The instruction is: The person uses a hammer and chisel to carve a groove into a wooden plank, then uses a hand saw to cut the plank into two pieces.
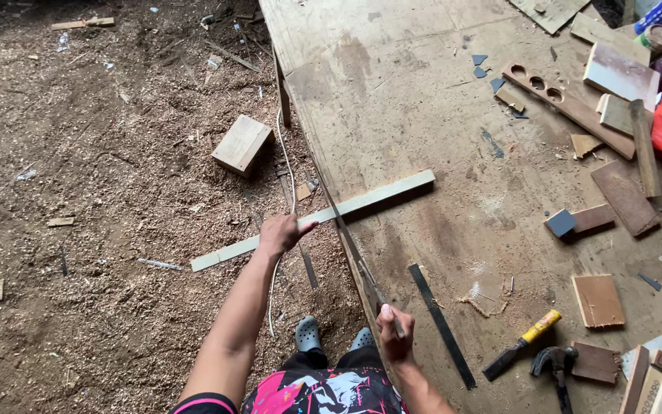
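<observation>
Pale wood strip (312,220) lies across the bench (392,100) edge, right end on the top, left end sticking out over the sawdust floor (78,230). Left hand (281,234) presses down on the strip just off the bench edge, fingers laid together along it, thumb toward the bench. Right hand (394,333) is closed round the handle of a saw (350,249), whose thin blade runs up from the hand to the strip and meets it near the bench edge (can't tell if the teeth are into the wood). Black flat bar (442,326) lies on the bench just right of the right hand. Further right, near the bench's bottom edge: chisel (521,345) w/ yellow handle, and a hammer (555,364) beside it. Wood offcuts are scattered over the right side, incl. a board w/ three holes (565,103). On the floor, a wood block (241,144) sits well apart from the strip. Grey clogs (308,334) show below, betw. the arms.
</observation>
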